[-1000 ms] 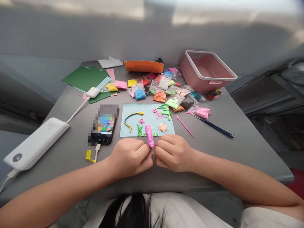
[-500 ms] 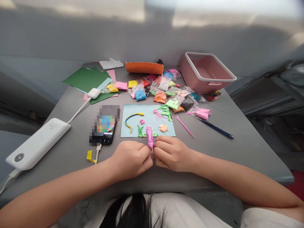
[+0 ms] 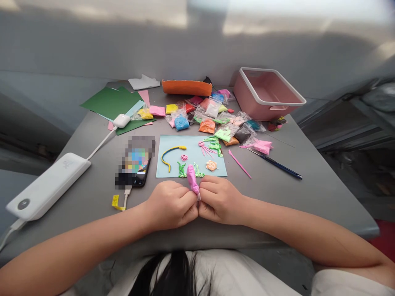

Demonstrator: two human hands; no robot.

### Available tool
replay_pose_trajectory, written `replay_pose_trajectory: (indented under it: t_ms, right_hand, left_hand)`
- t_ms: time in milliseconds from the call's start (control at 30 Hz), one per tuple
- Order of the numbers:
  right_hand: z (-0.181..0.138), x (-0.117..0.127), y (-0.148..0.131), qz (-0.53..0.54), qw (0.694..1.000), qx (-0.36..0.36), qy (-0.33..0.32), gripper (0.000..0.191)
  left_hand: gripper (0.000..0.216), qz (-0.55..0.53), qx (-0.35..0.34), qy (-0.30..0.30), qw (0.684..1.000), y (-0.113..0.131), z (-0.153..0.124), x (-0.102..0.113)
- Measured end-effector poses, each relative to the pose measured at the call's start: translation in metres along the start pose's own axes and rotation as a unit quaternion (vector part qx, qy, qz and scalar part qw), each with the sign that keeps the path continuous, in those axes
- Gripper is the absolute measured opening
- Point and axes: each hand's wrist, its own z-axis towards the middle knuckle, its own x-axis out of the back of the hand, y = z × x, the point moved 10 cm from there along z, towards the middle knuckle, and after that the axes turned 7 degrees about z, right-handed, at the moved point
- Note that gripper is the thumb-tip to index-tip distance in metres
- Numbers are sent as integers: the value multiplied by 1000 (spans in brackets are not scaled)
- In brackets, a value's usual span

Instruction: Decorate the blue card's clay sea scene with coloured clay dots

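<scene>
Both hands meet low in front of me, fingers curled round the neck of a small plastic bag of pink modelling clay [image 3: 192, 179]. My left hand [image 3: 173, 204] is closed on its left side, and my right hand [image 3: 219, 200] on its right. The pink lump sticks up between the knuckles and tilts to the left. Behind it lies a light blue card [image 3: 197, 142] bearing clay figures: a blue and yellow eel [image 3: 164, 155], a pink jellyfish [image 3: 202, 144], a peach turtle [image 3: 211, 165] and green seaweed [image 3: 182, 169]. The fingertips are hidden.
Clay bags [image 3: 207, 126] are heaped behind the card, beside a pink basket [image 3: 274, 107]. A phone [image 3: 140, 179] and white power bank [image 3: 49, 185] with cables lie left. To the right are a pink clay tool [image 3: 240, 164] and a dark blue pen-like tool [image 3: 280, 165]. Green paper [image 3: 108, 102] lies back left.
The pink clay bag has tipped further left, and more clear plastic shows beneath the lump. Both hands stay closed on it, with their knuckles nearly touching.
</scene>
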Motion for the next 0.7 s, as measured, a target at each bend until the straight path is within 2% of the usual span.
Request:
replay_pose_trajectory:
  t_ms: [167,300,400,533,600,667,700]
  right_hand:
    - [-1,6,6,-6,999,-22,24,28]
    - [-1,12,12,3,997,-51,51,26]
    - [0,18,17,30,995,-73,68,28]
    - [4,25,21,102,989,-83,71,25]
    - [7,26,22,142,985,-76,62,22]
    - [9,26,21,176,981,-66,50,21]
    - [10,25,20,191,979,-60,44,21]
  left_hand:
    - [31,5,-1,5,1000,1,-1,0]
    - [28,18,30,11,999,-5,0,2]
    - [27,18,44,21,999,-11,1,8]
    - [16,-2,20,56,998,-19,4,20]
    - [52,5,-3,73,997,-23,5,26]
    - [78,13,-28,23,999,-25,7,16]
    - [80,11,-39,0,999,-26,7,11]
